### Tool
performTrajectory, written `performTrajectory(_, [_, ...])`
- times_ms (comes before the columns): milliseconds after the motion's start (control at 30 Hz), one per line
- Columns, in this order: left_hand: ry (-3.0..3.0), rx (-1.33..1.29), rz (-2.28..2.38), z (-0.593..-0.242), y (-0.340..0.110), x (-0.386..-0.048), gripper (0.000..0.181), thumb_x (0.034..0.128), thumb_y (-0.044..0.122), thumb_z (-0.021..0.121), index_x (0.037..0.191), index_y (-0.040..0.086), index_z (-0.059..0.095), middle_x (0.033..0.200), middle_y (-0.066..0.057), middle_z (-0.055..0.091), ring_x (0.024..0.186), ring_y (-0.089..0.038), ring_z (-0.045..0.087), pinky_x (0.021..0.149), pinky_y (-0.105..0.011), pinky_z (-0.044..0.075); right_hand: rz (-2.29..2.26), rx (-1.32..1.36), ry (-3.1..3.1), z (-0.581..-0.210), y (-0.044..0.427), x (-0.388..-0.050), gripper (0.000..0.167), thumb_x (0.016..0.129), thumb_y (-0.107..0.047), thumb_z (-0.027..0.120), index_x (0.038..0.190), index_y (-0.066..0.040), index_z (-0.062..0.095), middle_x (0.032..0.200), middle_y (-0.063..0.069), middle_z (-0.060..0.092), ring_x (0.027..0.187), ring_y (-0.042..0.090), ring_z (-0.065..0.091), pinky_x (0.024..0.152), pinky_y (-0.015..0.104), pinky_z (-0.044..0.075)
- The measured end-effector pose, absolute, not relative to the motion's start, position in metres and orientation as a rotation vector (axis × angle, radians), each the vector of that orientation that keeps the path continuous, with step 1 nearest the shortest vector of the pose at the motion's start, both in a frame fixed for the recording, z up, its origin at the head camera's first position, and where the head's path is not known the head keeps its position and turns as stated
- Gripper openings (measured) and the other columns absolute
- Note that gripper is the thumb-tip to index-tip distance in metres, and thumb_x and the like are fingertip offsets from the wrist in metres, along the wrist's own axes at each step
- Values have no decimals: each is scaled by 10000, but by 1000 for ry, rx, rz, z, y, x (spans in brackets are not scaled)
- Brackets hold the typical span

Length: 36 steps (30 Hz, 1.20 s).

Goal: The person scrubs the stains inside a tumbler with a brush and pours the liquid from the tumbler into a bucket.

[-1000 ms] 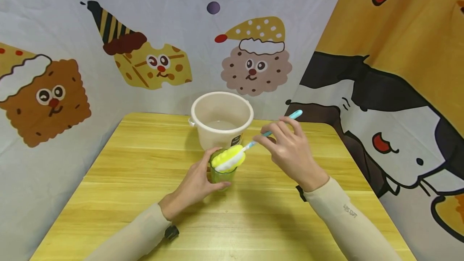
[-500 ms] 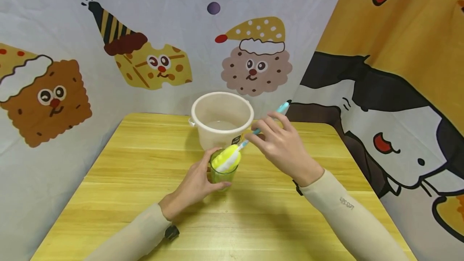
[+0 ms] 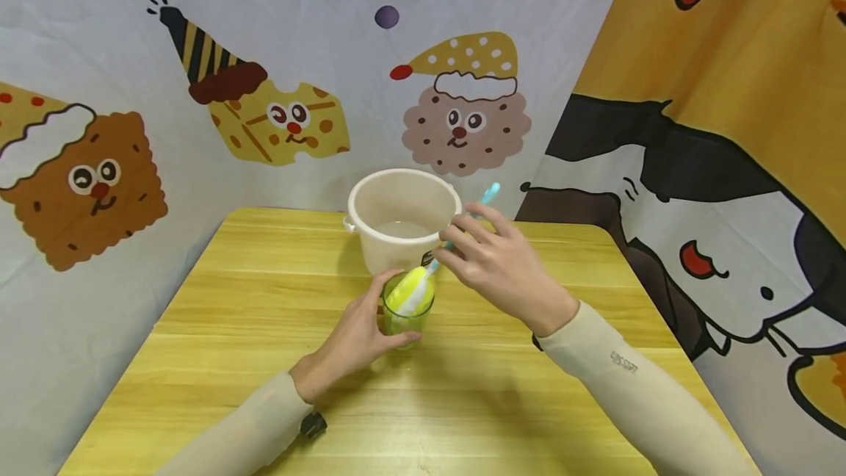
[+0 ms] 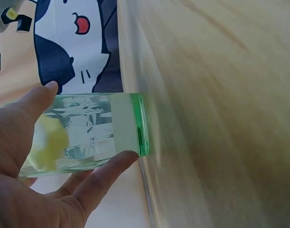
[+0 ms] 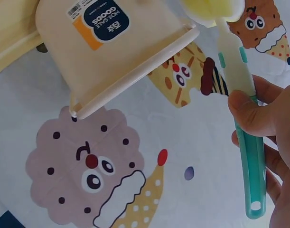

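Note:
A clear green-tinted glass stands on the table, and my left hand grips it round the side, thumb in front. In the left wrist view the glass shows a thick green base touching the tabletop. My right hand pinches the turquoise and white handle of a sponge cup brush, which slants down to the left. Its yellow and white sponge head sits inside the mouth of the glass. In the right wrist view the thumb and fingers hold the brush handle near its middle.
Just behind the glass stands a cream bucket with a label on its side. The wooden table ends at a cartoon-printed cloth at the back and a second printed cloth on the right.
My right hand has moved left with the brush, its handle tilting more upright. The sponge head has gone lower into the glass. My left hand and the glass have stayed put.

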<state>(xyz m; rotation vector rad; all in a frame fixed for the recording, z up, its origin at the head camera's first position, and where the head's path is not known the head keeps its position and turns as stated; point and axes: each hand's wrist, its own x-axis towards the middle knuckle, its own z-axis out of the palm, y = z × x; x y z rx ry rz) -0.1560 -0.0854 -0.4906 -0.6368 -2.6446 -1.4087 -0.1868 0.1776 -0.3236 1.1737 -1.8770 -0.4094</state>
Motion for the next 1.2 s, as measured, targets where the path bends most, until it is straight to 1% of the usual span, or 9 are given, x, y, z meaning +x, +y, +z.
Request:
performTrajectory(133, [-2647,-639,-1420,-490,-85,-156,1154,889,308,1062,1787,225,342,1601,-178,679,1390,-366,745,1059,-518,714,-423,1203,-1869,-323,172,-187,168,994,-44,917,1044,-199,875,1142,-3,821,1182,248,763,1301,460,551])
performTrajectory(267, [-2640,-641,-1430,-489,-84,-155,1155,889,301,1062,1788,231,341,1613,-176,673,1389,-363,749,1073,-523,710,-454,1228,-1856,-324,168,-186,166,1012,-38,892,1004,-201,862,1097,-7,792,1156,253,747,1314,458,535])
performTrajectory(467, [-2643,-618,-1441,-490,-83,-155,1160,898,321,1056,1794,270,321,1633,-174,660,1402,-354,737,1099,-534,691,-477,1257,-1832,-324,162,-187,204,1019,0,853,984,-201,844,1079,-1,782,1149,267,746,1323,444,529])
performTrajectory(667, [-2650,-614,-1455,-490,-82,-155,1131,907,329,1049,1779,265,331,1604,-172,674,1386,-356,741,1075,-534,694,-543,1282,-1814,-327,158,-187,233,1019,17,834,988,-214,844,1073,-14,809,1148,242,769,1315,422,540])
performTrajectory(867, [-2653,-620,-1482,-488,-82,-156,1106,909,333,1047,1765,206,357,1598,-169,675,1398,-368,735,1070,-534,702,-588,1295,-1808,-328,153,-187,285,1025,54,807,965,-224,826,1043,-25,799,1153,231,765,1321,406,531])
performTrajectory(967, [-2659,-621,-1476,-488,-82,-157,1117,907,328,1048,1771,180,355,1604,-176,669,1397,-370,736,1072,-530,704,-603,1301,-1810,-327,150,-186,271,1004,32,840,956,-234,823,1044,-30,804,1158,229,762,1333,409,515])
performTrajectory(1200, [-2657,-629,-1482,-488,-84,-157,1102,920,329,1038,1769,178,352,1618,-173,657,1407,-373,728,1088,-538,699,-649,1335,-1804,-327,143,-186,177,977,-112,924,963,-274,855,1080,-27,840,1157,222,771,1330,417,510])
